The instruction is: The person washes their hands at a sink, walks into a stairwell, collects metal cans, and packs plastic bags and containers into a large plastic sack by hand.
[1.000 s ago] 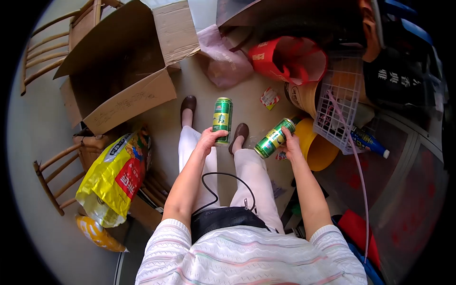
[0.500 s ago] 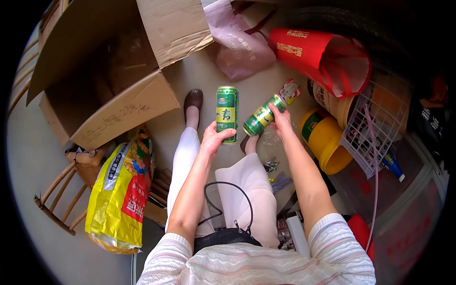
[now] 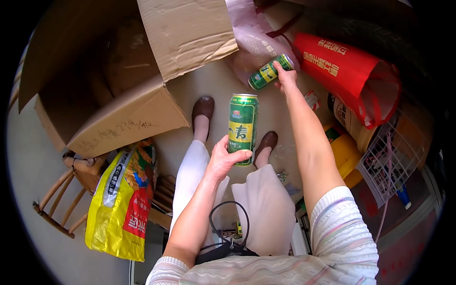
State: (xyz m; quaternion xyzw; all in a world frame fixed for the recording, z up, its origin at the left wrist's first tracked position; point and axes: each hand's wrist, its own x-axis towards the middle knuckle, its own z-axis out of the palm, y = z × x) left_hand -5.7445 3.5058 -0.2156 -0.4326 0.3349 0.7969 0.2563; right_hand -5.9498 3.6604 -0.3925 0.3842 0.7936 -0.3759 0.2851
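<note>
Upright in the middle of the view is a green can with a yellow band (image 3: pixel 241 126). My left hand (image 3: pixel 223 159) is wrapped round its lower part, thumb across the front. Farther forward and to the right, my right hand (image 3: pixel 286 77) grips a second green can (image 3: pixel 269 72), which is tilted. That can is in front of a pink bag (image 3: pixel 254 40), with a red bag (image 3: pixel 339 66) to its right. An open cardboard box (image 3: pixel 133 111) stands to the left of both hands.
A yellow and red plastic sack (image 3: pixel 116 209) lies by a bamboo chair (image 3: pixel 66 199) at the left. On the right are a yellow bucket (image 3: pixel 344 154), a white wire basket (image 3: pixel 387 164) and a blue bottle (image 3: pixel 403 196). Brown shoes (image 3: pixel 203 107) are on the floor.
My right hand has moved forward with its can, up to the pink bag. The can in my left hand appears larger and closer. The view has shifted, so the box and red bag look nearer.
</note>
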